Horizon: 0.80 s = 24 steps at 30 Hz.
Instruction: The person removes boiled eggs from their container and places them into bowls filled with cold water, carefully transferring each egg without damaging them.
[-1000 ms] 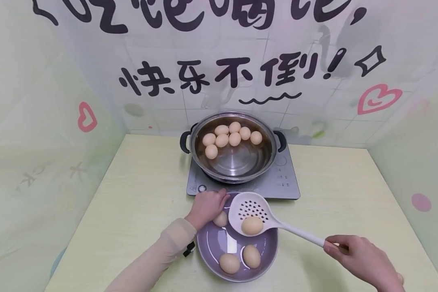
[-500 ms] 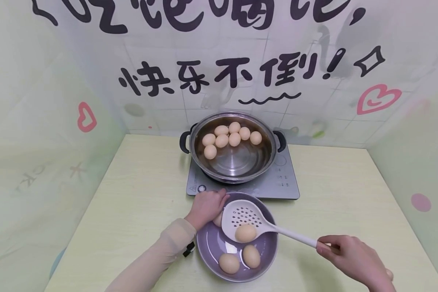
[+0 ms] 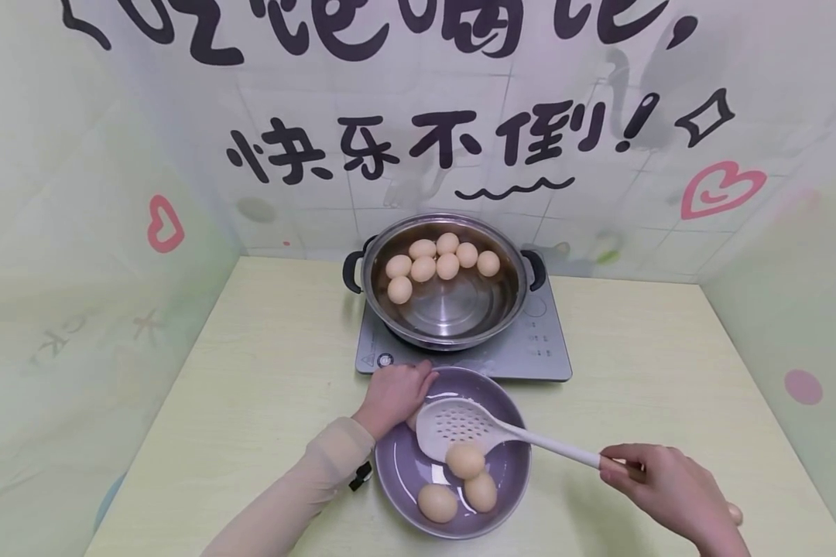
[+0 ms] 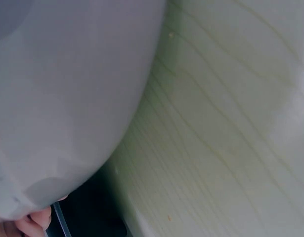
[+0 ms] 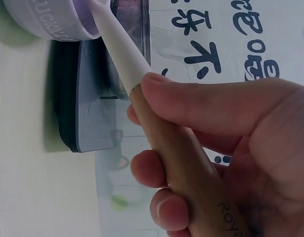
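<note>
My right hand (image 3: 665, 487) grips the wooden handle (image 5: 169, 143) of a white slotted spoon (image 3: 453, 425), its fingers wrapped round it. The spoon's head lies tilted inside a purple bowl (image 3: 388, 480). At the head's lower edge is an egg (image 3: 465, 460), close against a second egg (image 3: 481, 493). A third egg (image 3: 437, 503) lies near the bowl's front. Another egg (image 3: 412, 420) is mostly hidden behind my left hand (image 3: 395, 393) and the spoon. That hand holds the bowl's rim at the far left; its fingertips (image 4: 35, 222) show at the bowl's edge in the left wrist view.
Behind the bowl, a steel pot (image 3: 453, 313) with black side handles stands on a grey induction cooker (image 3: 553, 348). Several eggs (image 3: 448, 266) sit in the pot's water. Printed wall sheets (image 3: 292, 224) enclose the pale wooden table (image 3: 272, 333) at the back and sides.
The spoon has moved left, toward the person and lower into the bowl, and its egg has shifted to the head's lower edge. My left hand stays put. One pot egg drifted slightly left.
</note>
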{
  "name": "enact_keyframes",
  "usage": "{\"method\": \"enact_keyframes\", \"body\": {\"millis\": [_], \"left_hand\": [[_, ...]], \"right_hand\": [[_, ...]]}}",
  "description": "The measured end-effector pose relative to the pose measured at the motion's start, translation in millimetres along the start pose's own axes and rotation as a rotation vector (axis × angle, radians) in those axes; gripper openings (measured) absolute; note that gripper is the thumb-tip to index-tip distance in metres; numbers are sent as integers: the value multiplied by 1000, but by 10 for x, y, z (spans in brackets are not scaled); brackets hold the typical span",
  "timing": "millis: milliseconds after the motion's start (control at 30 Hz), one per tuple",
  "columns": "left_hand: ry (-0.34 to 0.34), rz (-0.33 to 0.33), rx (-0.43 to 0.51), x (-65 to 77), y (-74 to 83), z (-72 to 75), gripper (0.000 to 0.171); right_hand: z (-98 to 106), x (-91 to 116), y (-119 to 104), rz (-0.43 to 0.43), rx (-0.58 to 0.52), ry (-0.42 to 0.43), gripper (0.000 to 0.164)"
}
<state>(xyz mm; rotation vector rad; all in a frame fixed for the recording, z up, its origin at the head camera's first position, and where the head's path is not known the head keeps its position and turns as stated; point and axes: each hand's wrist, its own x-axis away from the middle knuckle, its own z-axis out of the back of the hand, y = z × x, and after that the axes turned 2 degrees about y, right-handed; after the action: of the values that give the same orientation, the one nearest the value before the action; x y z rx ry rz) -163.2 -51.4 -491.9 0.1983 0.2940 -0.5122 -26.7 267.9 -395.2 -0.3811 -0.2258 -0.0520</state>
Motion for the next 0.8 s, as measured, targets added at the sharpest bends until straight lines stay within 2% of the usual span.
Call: {"method": "enact_keyframes", "body": {"millis": [167, 467, 633, 800], "left_hand": [[2, -5, 0, 1, -6, -10, 26], [-18, 3, 14, 1, -8, 1, 26], [-15, 2, 17, 0, -10, -11, 26], [-38, 1, 10, 0, -15, -17, 22]], "right_hand": [[12, -9, 0, -6, -9, 28, 22], [33, 10, -4, 10, -29, 145, 20], [69, 8, 12, 10, -43, 168, 21], [124, -25, 13, 78, -65, 230, 20]]}}
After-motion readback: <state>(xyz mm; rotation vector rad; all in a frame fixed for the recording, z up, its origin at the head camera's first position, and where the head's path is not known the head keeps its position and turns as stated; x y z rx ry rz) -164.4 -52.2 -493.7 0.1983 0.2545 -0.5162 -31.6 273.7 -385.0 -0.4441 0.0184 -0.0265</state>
